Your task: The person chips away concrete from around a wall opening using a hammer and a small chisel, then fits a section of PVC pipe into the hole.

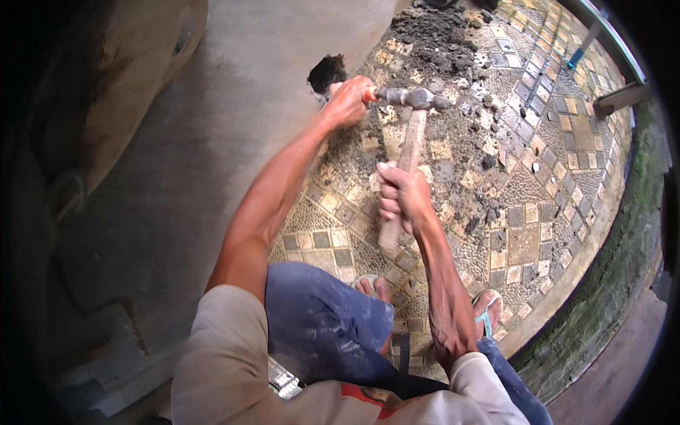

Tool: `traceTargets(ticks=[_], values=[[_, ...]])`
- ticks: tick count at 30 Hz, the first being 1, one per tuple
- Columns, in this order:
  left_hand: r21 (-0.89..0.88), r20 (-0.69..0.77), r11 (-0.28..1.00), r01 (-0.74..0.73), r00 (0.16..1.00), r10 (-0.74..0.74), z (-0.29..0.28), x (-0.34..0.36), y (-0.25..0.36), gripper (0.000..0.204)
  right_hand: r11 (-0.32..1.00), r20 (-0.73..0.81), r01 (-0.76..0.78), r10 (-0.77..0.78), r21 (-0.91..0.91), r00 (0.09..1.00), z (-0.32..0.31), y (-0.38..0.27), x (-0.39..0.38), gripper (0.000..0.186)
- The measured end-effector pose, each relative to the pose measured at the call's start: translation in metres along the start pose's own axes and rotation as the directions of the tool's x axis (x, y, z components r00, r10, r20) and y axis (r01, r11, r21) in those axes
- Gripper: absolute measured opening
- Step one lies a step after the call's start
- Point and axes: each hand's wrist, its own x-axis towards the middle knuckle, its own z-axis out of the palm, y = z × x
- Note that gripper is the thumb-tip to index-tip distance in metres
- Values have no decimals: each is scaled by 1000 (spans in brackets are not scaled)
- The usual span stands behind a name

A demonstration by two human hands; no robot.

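My left hand (346,102) is closed around a chisel, whose orange-red part (369,93) sticks out on the right of the fist. Just beyond that fist is a dark, rough-edged hole (327,71) in the smooth grey wall (241,106). The chisel's tip is hidden. In my right hand (404,195) is a hammer (415,138), gripped by its pale wooden handle. The hammer's metal head (421,98) lies in line with the chisel's end; whether the two touch, I cannot tell.
Dark rubble (435,42) is heaped beyond the hammer and scattered over the patterned tile floor (524,244). My feet in flip-flops (487,312) stand on the tiles. A mossy ledge (595,312) curves along the right, with metal rails (602,32) at the upper right.
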Motion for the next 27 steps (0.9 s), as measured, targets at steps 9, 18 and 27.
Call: traceTargets(ticks=[9, 18, 27], values=[[-37, 54, 999, 8, 999, -6, -3, 4, 12, 24, 420, 71, 861, -906, 286, 418, -41, -136, -65, 43], [159, 6, 980, -120, 993, 121, 16, -32, -2, 16, 993, -2, -120, 120, 12, 993, -8, 26, -14, 24], [-23, -33, 998, -54, 998, 53, 3, 4, 12, 24, 392, -114, 864, -920, -317, 375, -18, -70, -14, 22]])
